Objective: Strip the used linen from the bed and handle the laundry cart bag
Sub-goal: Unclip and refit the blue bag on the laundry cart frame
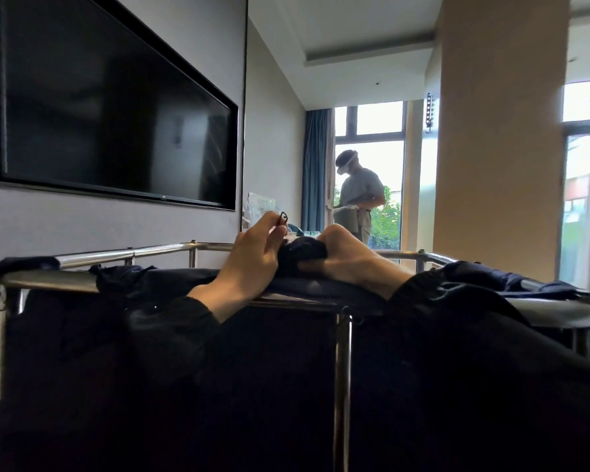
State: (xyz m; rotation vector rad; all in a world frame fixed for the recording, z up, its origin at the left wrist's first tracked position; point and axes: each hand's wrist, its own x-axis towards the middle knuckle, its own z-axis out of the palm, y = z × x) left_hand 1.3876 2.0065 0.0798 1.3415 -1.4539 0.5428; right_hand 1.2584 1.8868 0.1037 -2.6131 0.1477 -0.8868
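Note:
A laundry cart with a chrome tube frame (92, 255) stands right in front of me, and its dark navy bag (171, 352) hangs inside the frame. My left hand (252, 257) reaches over the near rail and pinches a small dark ring or clip (283, 218) between its fingertips. My right hand (351, 257) lies over the far side of the bag and is closed on a bunched fold of the bag's dark fabric (304, 252). Both my forearms are in dark sleeves. The bed and its linen are out of sight.
A large black TV (113, 107) hangs on the grey wall at left. Another person (358, 194) stands by the window at the back with blue curtains (315, 168). A beige pillar (501, 137) rises at right. Clutter sits on a surface beyond the cart.

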